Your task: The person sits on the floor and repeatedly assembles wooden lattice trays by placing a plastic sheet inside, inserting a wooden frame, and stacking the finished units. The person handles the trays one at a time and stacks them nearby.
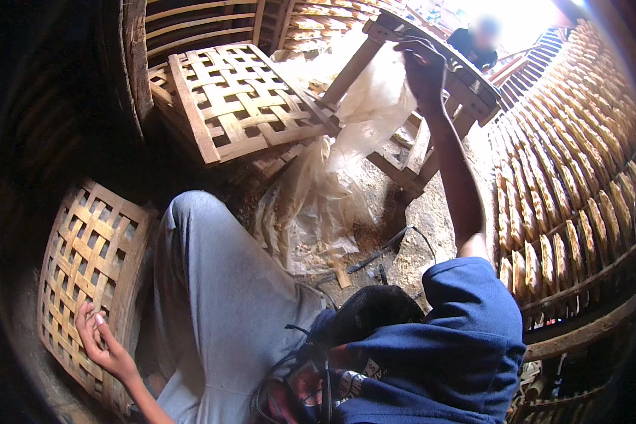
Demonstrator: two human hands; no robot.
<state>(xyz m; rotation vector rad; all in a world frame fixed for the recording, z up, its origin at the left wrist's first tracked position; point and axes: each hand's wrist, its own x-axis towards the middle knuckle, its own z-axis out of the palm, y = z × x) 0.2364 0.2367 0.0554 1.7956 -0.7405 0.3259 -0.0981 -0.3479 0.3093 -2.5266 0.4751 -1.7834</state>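
My left hand (104, 346) is at the lower left, fingers apart and slightly bent, against a woven bamboo panel (85, 261) that leans upright beside my left leg; nothing is in it. Stretched far forward, my right hand (425, 71) is at the edge of a wooden bench (473, 85). Its fingers bend leftward over the top of a crumpled clear plastic sheet (378, 92). Whether they grip the sheet or only rest there is unclear. From the bench, the sheet hangs down and spreads over the dusty ground.
More woven bamboo panels (244, 99) lie stacked at the far left. Racks of pale slices in rows (565, 155) rise along the right side. A dark cable (374, 256) and a small wood piece (342, 274) lie before me. Another person (473, 46) is beyond the bench.
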